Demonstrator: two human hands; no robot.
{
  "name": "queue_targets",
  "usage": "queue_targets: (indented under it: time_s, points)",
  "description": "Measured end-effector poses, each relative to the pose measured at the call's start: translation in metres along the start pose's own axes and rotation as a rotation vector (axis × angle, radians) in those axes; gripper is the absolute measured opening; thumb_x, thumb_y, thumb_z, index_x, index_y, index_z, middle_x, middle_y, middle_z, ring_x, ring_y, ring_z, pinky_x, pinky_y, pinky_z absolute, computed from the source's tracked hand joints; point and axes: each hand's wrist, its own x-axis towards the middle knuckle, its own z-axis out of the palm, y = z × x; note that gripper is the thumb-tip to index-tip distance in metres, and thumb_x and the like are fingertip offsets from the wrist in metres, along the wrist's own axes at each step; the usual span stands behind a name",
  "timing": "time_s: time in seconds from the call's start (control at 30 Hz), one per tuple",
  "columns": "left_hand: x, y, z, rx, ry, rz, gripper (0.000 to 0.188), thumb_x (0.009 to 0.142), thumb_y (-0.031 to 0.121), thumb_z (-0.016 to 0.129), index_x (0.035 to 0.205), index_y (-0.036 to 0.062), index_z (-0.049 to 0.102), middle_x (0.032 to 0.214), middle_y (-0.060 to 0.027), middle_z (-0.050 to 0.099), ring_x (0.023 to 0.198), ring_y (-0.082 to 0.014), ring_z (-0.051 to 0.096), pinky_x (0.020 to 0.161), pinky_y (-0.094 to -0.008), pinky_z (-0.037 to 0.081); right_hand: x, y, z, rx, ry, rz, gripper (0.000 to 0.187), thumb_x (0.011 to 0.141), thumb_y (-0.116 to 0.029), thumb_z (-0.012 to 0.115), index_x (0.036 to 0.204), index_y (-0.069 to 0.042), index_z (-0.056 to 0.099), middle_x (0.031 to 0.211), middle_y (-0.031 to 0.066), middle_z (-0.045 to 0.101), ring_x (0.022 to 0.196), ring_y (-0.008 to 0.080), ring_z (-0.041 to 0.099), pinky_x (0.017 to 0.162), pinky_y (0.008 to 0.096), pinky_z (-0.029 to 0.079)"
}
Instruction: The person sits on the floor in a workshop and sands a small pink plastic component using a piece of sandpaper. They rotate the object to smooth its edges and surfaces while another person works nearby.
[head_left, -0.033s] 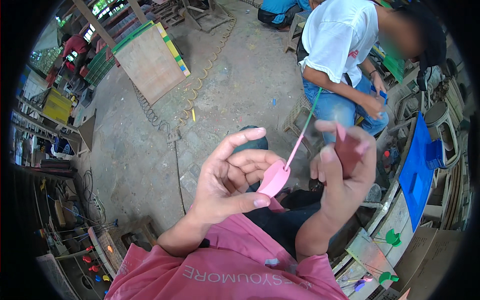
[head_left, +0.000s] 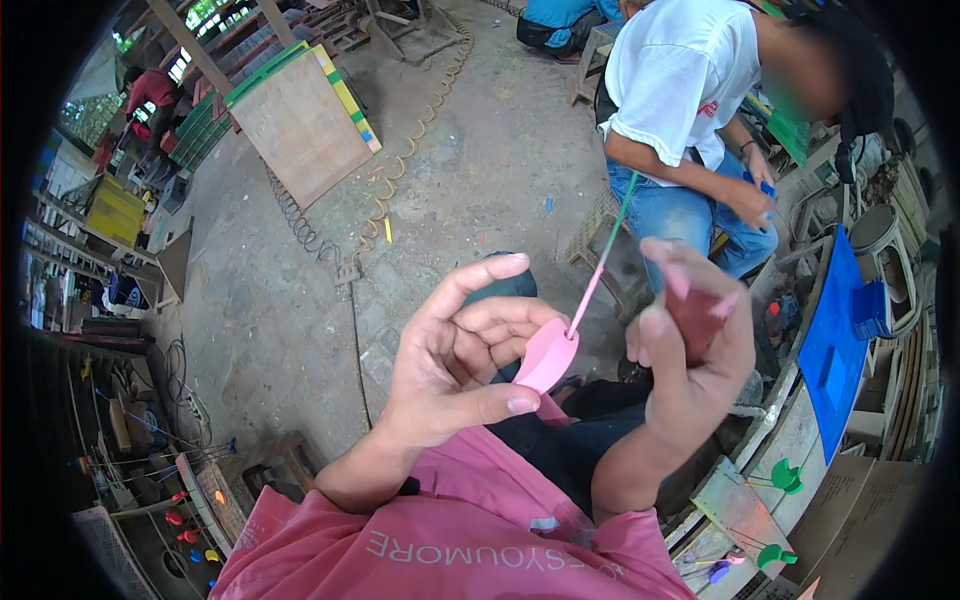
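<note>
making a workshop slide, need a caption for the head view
Left hand holds a pink block with a thin stick in it; right hand holds a reddish scrap.

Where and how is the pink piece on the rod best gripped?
I'd grip the pink piece across its thick, curved body, coming from the left, thumb at the lower end and fingers above, much as the left hand holds it. The rod meets its upper right end, so that approach probably avoids it.

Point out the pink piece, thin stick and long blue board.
Pink piece [head_left: 549,357], head view: middle of its body.
Thin stick [head_left: 602,263], head view: mid-length.
Long blue board [head_left: 838,328], head view: its flat surface.
</note>
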Motion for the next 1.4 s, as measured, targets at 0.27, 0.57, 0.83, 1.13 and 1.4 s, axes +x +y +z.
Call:
queue_targets:
  time_s: [0.27,0.57,0.83,1.13,1.4]
  points:
    - [0.001,-0.001,-0.012,0.039,-0.121,0.144,0.088,0.067,-0.012,0.073,0.139,-0.0005,0.024,0.119,-0.0238,0.054,0.110,-0.0262,0.056,0.097,-0.0381,0.043,0.000,-0.015,0.000,-0.332,-0.211,-0.214,0.034,0.059,0.001,0.070,0.092,-0.006,0.073,0.107,0.0099,0.062,0.070,0.0101,0.052,0.052,0.0211,0.036]
    - [0.001,0.002,-0.016,0.062,-0.174,0.193,0.089,0.067,-0.013,0.072,0.139,-0.0005,0.022,0.119,-0.0244,0.053,0.115,-0.0286,0.054,0.100,-0.0393,0.041,-0.002,-0.014,-0.008,-0.353,-0.310,-0.348,0.032,0.062,0.000,0.069,0.093,-0.008,0.074,0.101,0.0064,0.062,0.067,0.0093,0.051,0.051,0.0220,0.035]
    - [0.002,0.001,-0.017,0.065,-0.183,0.238,0.090,0.066,-0.014,0.073,0.140,-0.0011,0.021,0.120,-0.0259,0.052,0.116,-0.0296,0.052,0.101,-0.0405,0.040,-0.002,-0.022,-0.007,-0.336,-0.369,-0.188,0.037,0.061,-0.001,0.069,0.098,-0.009,0.072,0.076,0.0047,0.057,0.053,0.0123,0.051,0.046,0.0233,0.037]
    - [0.001,0.002,-0.008,0.079,-0.091,0.236,0.094,0.065,-0.001,0.079,0.139,-0.0021,0.021,0.117,-0.0246,0.055,0.108,-0.0283,0.056,0.095,-0.0387,0.043,-0.005,-0.018,-0.006,-0.341,-0.408,-0.270,0.044,0.058,-0.009,0.070,0.103,-0.010,0.071,0.065,0.0022,0.049,0.048,0.0138,0.049,0.043,0.0255,0.036]
    - [-0.001,0.006,0.000,0.100,-0.026,0.203,0.086,0.074,0.011,0.077,0.139,-0.0021,0.022,0.120,-0.0254,0.053,0.112,-0.0312,0.055,0.096,-0.0400,0.043,-0.006,-0.016,-0.002,-0.351,-0.406,-0.293,0.047,0.057,-0.012,0.069,0.104,-0.010,0.071,0.065,0.0023,0.047,0.048,0.0142,0.049,0.043,0.0262,0.037]
